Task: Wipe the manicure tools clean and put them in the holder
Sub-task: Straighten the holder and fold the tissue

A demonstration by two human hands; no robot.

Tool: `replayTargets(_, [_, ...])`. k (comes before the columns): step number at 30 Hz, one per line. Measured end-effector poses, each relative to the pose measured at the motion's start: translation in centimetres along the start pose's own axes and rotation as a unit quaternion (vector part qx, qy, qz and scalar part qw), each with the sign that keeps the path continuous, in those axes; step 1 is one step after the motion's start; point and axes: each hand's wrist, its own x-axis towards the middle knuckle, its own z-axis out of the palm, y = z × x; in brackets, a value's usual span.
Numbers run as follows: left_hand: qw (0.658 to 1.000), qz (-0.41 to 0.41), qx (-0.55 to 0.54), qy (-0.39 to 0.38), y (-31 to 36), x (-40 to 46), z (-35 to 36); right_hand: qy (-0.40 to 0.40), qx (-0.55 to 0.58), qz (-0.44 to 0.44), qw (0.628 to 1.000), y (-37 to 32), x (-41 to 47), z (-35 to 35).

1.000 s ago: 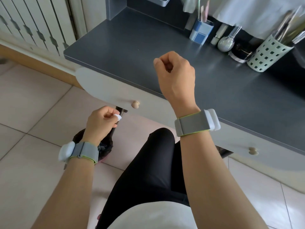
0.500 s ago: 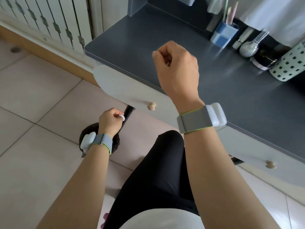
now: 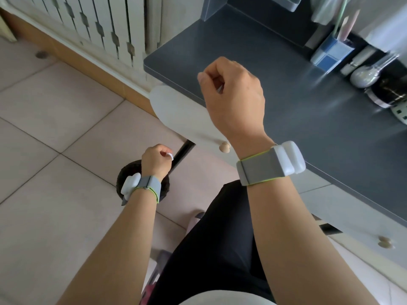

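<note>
My left hand [image 3: 155, 162] hangs low over the floor and pinches a small white wipe pad [image 3: 170, 155] between thumb and fingers. It is directly above a black waste bin [image 3: 123, 180]. My right hand [image 3: 233, 100] is raised over the front edge of the dark grey desk [image 3: 297, 119], its fingers curled into a fist with nothing clearly held. Only a corner of the white perforated tool holder [image 3: 401, 114] shows at the right edge. A blue box [image 3: 332, 55] with pastel nail files stands at the back.
A silver bottle [image 3: 363, 77] and a black jar [image 3: 387, 93] stand beside the blue box. White drawer fronts with wooden knobs [image 3: 224, 147] hang under the desk. My black-clad leg [image 3: 220, 238] fills the lower middle. A white radiator [image 3: 99, 25] lines the wall.
My left hand has sunk lower and further from me, over the bin, still pinching the pad. The view has swung left, pushing the holder to the frame's edge. My right fist stays raised.
</note>
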Motion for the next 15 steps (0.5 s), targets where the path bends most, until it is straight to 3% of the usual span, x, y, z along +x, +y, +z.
replayTargets(9, [0.998, -0.024, 0.041, 0.033, -1.6, 1.8, 0.0, -0.008, -0.002, -0.040, 0.999, -1.0, 0.6, 2.3])
replayTargets(15, [0.995, -0.049, 0.082, 0.015, -2.4, 2.9, 0.0, -0.019, -0.002, -0.045, 0.999, -1.2, 0.7, 3.0])
